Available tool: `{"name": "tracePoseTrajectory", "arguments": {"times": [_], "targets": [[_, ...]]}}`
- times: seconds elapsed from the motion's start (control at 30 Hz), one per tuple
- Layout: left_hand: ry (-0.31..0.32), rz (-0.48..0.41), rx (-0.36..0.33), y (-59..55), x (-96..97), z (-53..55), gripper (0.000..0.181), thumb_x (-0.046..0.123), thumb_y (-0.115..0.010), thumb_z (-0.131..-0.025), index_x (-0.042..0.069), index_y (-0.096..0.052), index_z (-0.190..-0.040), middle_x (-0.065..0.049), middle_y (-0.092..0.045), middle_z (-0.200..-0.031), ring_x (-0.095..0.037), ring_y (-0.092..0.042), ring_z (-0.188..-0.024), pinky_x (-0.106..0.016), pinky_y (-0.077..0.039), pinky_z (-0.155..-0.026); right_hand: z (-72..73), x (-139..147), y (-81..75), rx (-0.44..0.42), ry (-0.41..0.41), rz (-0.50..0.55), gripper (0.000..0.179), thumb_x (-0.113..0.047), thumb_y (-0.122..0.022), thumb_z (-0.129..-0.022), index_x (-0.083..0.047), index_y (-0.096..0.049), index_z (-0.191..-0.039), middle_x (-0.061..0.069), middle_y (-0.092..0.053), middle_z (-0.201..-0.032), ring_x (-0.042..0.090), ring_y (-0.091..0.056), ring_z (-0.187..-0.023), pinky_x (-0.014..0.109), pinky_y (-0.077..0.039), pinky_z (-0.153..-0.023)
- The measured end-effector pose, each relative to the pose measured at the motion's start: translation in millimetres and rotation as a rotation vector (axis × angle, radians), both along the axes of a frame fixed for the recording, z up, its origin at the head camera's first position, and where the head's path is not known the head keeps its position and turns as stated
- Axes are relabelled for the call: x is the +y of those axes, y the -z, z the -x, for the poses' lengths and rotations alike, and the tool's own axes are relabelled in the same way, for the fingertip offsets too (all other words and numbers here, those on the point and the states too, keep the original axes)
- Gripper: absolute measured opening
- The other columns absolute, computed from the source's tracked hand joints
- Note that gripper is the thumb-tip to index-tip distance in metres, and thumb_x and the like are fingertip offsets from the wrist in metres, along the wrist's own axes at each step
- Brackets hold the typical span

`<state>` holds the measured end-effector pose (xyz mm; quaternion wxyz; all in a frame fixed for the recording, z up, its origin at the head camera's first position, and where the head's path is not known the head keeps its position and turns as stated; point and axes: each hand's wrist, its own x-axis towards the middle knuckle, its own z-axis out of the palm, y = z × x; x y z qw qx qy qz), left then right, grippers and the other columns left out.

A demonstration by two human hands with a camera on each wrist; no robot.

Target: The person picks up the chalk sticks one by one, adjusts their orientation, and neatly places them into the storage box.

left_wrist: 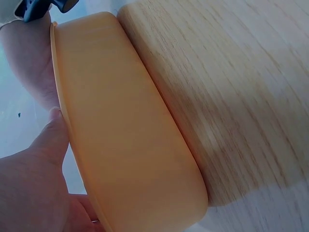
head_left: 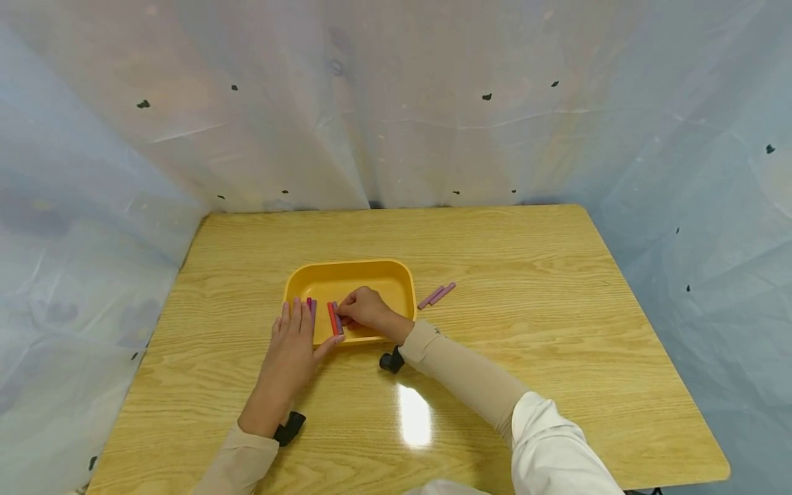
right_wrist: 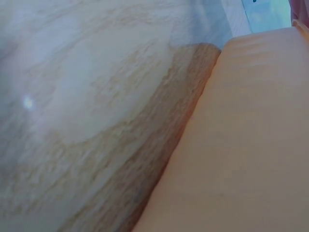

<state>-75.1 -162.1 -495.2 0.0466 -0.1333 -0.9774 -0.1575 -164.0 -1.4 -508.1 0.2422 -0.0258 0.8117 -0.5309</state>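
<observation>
A yellow tray (head_left: 334, 280) holds several coloured chalk-like sticks. My right hand (head_left: 366, 309) reaches over its front right part and pinches a purple stick (head_left: 338, 324), which lies alongside a red stick (head_left: 332, 317). At the tray's left front, my left hand (head_left: 293, 347) lies over the rim with its fingers extended inside and its thumb out along the front edge. Beside those fingers are a magenta stick (head_left: 309, 301) and another purple stick (head_left: 313, 313). The left wrist view shows the thumb (left_wrist: 55, 125) at the rim; the tray's outer wall (right_wrist: 241, 145) fills the right wrist view's right side.
Two mauve sticks (head_left: 436, 295) lie side by side on the wooden table (head_left: 526, 330), right of the tray. Pale plastic sheeting (head_left: 396, 137) hangs behind the table and at both sides. Black wrist devices (head_left: 391, 360) sit under the forearms.
</observation>
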Motion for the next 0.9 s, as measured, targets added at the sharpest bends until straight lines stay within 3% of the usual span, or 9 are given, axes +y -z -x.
{"name": "tracePoseTrajectory", "arguments": {"times": [0.9], "targets": [[-0.008, -0.012, -0.028, -0.1, 0.6, -0.5, 0.094, 0.062, -0.048, -0.087, -0.010, -0.022, -0.143, -0.031, -0.017, -0.147, -0.047, -0.010, -0.135, -0.059, -0.016, -0.106, -5.0, 6.4, -14.9, -0.002, -0.084, -0.030, 0.020, -0.017, -0.059, -0.091, -0.001, -0.070, -0.093, 0.007, -0.068, -0.084, 0.021, -0.065, -0.081, 0.031, -0.054, -0.072]]}}
